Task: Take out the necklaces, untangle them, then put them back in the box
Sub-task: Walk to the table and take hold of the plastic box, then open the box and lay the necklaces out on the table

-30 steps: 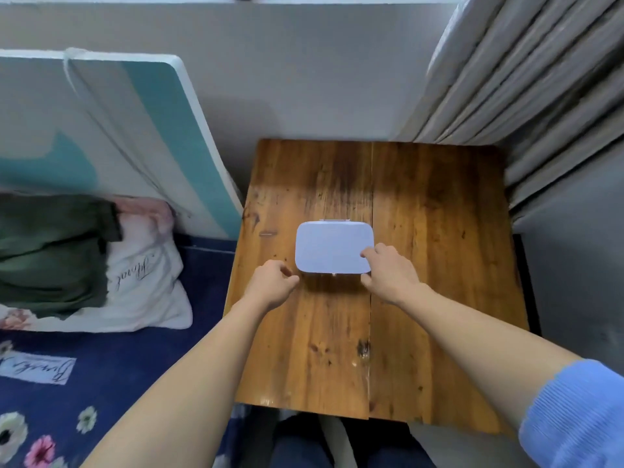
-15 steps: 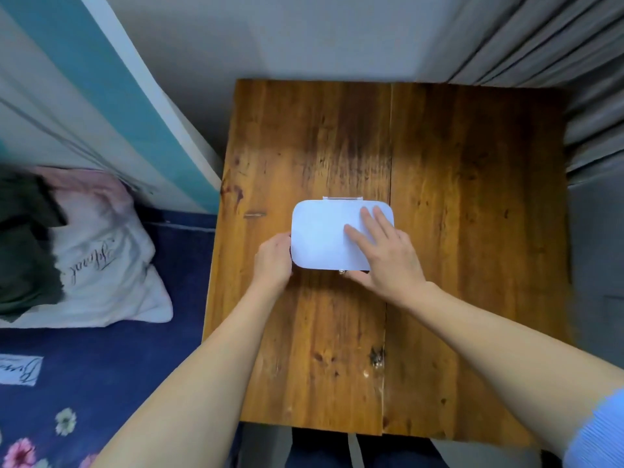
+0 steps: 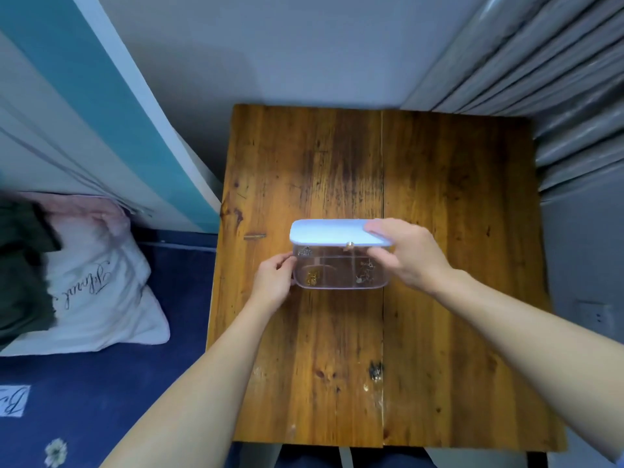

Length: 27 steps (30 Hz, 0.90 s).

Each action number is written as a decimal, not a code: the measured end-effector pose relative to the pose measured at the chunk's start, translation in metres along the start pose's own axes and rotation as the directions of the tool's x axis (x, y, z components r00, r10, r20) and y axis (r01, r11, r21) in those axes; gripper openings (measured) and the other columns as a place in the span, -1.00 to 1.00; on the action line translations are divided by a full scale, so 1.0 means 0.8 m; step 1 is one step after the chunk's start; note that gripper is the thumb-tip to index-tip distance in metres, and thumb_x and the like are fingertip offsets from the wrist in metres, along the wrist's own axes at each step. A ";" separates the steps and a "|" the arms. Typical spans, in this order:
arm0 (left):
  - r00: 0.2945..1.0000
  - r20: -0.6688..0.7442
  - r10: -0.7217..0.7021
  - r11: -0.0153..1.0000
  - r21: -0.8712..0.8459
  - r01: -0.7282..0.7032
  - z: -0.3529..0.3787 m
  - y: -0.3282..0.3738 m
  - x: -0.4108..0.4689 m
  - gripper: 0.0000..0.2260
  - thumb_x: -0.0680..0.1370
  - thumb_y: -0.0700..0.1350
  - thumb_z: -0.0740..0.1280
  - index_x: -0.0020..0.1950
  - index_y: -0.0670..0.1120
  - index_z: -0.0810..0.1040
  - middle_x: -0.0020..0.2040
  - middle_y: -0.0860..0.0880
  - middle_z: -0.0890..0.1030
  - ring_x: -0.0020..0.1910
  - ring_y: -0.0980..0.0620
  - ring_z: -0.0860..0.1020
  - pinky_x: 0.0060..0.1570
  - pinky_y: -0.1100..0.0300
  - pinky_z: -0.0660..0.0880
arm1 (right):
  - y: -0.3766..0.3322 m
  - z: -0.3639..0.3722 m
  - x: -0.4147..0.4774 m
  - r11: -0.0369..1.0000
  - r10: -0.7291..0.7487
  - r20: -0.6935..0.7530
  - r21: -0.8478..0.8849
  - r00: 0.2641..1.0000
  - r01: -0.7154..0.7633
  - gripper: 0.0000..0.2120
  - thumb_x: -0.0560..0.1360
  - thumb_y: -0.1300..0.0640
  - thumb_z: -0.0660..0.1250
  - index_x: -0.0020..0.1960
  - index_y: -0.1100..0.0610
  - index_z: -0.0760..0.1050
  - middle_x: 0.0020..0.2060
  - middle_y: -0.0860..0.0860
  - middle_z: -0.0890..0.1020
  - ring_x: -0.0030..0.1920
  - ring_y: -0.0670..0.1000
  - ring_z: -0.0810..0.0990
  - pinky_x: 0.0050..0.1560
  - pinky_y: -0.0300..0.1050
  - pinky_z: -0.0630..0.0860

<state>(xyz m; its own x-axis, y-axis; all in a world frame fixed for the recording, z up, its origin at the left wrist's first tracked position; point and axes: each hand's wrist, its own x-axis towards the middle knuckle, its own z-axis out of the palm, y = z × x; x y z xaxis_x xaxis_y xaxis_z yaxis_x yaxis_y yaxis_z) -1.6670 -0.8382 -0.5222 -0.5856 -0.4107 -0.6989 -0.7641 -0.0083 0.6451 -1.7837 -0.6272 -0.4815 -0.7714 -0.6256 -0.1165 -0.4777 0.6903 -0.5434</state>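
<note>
The necklaces (image 3: 365, 274) lay in small tangled heaps inside a clear plastic box (image 3: 339, 270) that sat near the middle of the wooden table (image 3: 439, 231): a gold clump (image 3: 312, 277) in the near left compartment, a silvery one in the near right, and another small silvery piece (image 3: 305, 251) at the far left. The pale blue lid (image 3: 329, 232) was tilted up, its front edge lifted clear of the box, with a small brass knob (image 3: 349, 244) at that edge. The right hand (image 3: 410, 255) gripped the lid's right end, fingers curled over the top and thumb beneath. The left hand (image 3: 273, 278) was half closed, its fingertips (image 3: 289, 261) pressed against the box's left wall to steady it.

The box looked light and stiff, likely to slide on the varnished wood unless braced, so the side wall was a sensible place to hold. The chains appeared thin, limp and easily snagged; they would probably be best pinched gently at a pendant or clasp and lifted straight up, not dragged over the dividers. Pulling hard would likely tighten the knots.
</note>
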 end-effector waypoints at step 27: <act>0.988 -0.053 0.145 0.981 0.141 -0.137 0.029 -0.021 0.009 -0.73 0.63 -0.14 0.18 0.29 -0.12 0.51 0.03 -0.14 0.64 0.01 -0.12 0.62 0.02 -0.09 0.61 | 0.066 0.045 0.074 0.515 0.721 0.121 0.565 0.682 -0.645 -0.74 0.57 -0.13 0.23 -0.19 -0.01 0.48 -0.04 0.08 0.64 -0.05 0.12 0.64 -0.02 0.07 0.64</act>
<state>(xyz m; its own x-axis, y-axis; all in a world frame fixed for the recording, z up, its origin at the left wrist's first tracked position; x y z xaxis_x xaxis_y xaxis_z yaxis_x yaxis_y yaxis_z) -1.6648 -0.8194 -0.5449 -0.6751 -0.4554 -0.5804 -0.7074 0.1766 0.6844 -1.8393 -0.6410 -0.5470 -0.8196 0.0271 -0.5722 0.4890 0.5534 -0.6743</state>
